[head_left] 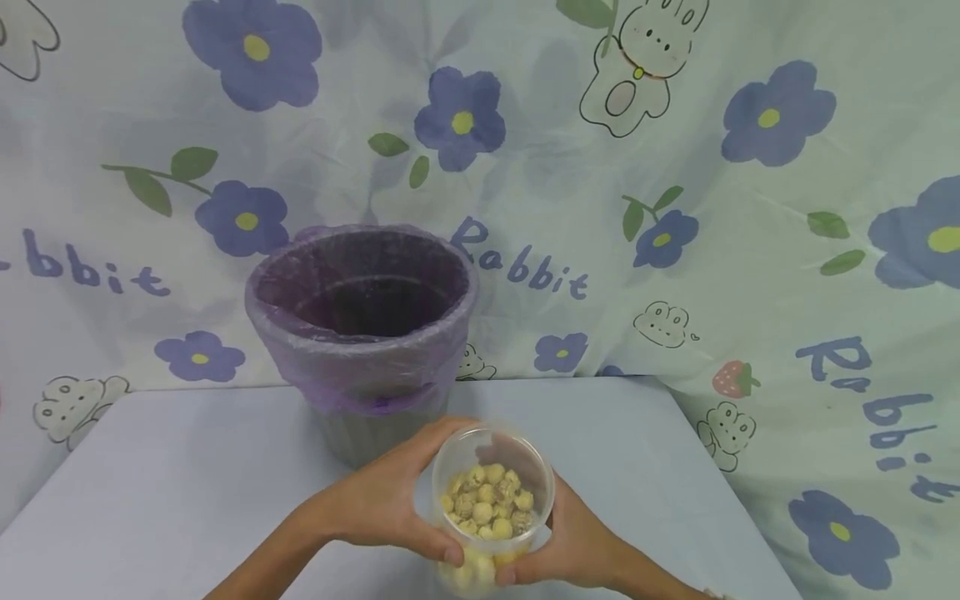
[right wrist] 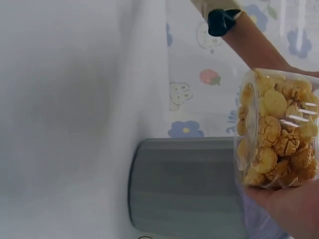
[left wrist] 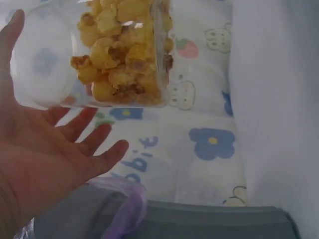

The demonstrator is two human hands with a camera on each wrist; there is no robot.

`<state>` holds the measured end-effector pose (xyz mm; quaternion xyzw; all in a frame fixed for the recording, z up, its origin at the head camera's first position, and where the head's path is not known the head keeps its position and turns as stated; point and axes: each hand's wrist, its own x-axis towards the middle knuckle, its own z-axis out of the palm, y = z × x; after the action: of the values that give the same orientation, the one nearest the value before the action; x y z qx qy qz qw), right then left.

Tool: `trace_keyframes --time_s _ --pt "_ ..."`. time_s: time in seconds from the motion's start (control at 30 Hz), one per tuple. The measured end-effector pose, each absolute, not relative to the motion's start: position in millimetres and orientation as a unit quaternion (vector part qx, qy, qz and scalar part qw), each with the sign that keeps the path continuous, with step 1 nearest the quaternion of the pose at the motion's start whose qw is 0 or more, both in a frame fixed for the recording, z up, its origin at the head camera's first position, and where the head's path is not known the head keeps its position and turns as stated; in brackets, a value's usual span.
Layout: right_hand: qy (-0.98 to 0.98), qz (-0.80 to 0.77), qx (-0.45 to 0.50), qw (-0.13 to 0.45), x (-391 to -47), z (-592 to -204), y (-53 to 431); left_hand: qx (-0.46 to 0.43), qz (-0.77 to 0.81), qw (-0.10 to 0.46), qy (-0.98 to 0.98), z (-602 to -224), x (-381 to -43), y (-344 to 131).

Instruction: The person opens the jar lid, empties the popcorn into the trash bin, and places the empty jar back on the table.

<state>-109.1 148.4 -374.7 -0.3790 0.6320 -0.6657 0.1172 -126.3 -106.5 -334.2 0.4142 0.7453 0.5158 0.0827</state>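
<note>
A clear, lidless plastic jar (head_left: pixel 497 543) is held between both hands above the table, its mouth toward the head camera. Popcorn (head_left: pixel 483 508), yellow with brown patches, fills its lower part. My left hand (head_left: pixel 378 502) grips the jar's left side with the thumb across the front; in the left wrist view the other fingers (left wrist: pixel 107 162) fan out past the wall. From the right side, my right hand (head_left: pixel 573 542) holds the jar, its thumb on the front near the base. Most of the right fingers are hidden behind the jar.
Just beyond the hands, at the left, stands a grey bin (head_left: pixel 356 437) lined with a purple plastic bag (head_left: pixel 367 367), its mouth uncovered. A white table (head_left: pixel 187 467) lies below. Behind hangs a cloth (head_left: pixel 525 192) printed with flowers and rabbits.
</note>
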Motion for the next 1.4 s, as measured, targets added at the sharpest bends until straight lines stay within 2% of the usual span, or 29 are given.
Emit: trace_keyframes --time_s 0.1,0.37,0.53,0.7,0.9,1.1,1.23,1.4 --pt "0.626 -0.667 -0.379 0.138 -107.7 -372.3 148.5 0.439 0.536 0.117 0.712 -332.3 -128.5 -106.2" --pt "0.610 -0.640 -0.439 0.162 -108.0 -372.5 149.5 0.462 0.578 0.250 0.624 -331.7 -136.2 -105.9" --pt "0.607 -0.613 -0.476 0.170 -108.8 -370.7 148.3 0.478 0.603 0.304 0.562 -332.4 -138.5 -101.7" --pt "0.593 -0.615 -0.481 0.195 -107.3 -371.1 152.3 0.510 0.613 0.334 0.503 -333.3 -139.0 -94.9" --pt "0.579 -0.618 -0.493 0.201 -109.1 -371.2 149.4 0.507 0.618 0.331 0.502 -336.0 -138.3 -94.7" --pt "0.581 -0.604 -0.521 0.166 -113.0 -371.5 145.8 0.488 0.629 0.302 0.523 -338.4 -134.8 -96.1" --pt "0.625 -0.610 -0.469 0.134 -112.8 -374.2 148.8 0.466 0.608 0.232 0.599 -337.8 -132.2 -97.1" --pt "0.685 -0.620 -0.377 0.067 -113.9 -382.4 150.2 0.384 0.603 0.150 0.682 -340.8 -128.0 -90.8"
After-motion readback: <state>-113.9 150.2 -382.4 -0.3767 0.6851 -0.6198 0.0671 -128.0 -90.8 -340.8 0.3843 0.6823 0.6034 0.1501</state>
